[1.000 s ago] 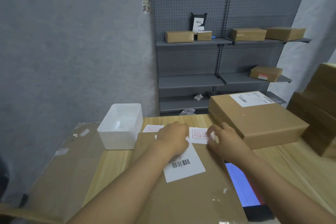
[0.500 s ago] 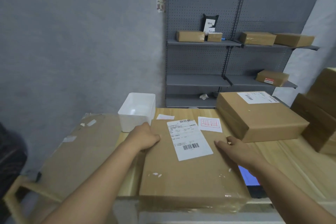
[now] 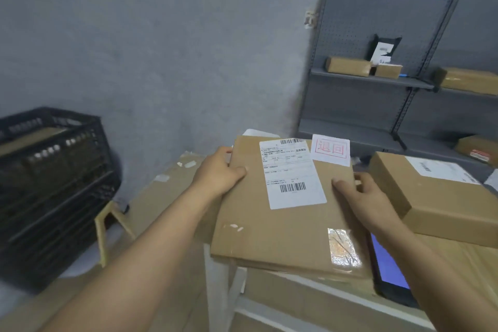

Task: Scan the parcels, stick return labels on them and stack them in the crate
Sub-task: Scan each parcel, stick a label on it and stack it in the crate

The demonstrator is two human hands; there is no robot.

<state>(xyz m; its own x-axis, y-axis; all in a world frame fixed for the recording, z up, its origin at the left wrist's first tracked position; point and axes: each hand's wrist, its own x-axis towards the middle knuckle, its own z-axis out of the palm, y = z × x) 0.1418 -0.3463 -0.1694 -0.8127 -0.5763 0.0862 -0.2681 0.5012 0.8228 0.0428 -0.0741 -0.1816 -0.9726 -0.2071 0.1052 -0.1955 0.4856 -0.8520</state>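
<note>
Both hands clamp the flat parcel (image 3: 283, 202) by its side edges — left hand (image 3: 218, 172) and right hand (image 3: 363, 197) with thumbs on top — holding it level, return label (image 3: 331, 149) up, off the table (image 3: 458, 259), probably bound for the black crate (image 3: 54, 183) at left.

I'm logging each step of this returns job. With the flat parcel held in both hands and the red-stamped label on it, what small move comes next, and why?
Probably swing the flat parcel left toward the black crate. The left hand and right hand grip its side edges, it is lifted off the table, and the return label already sits at its far corner beside the shipping label, so stacking remains.
</note>
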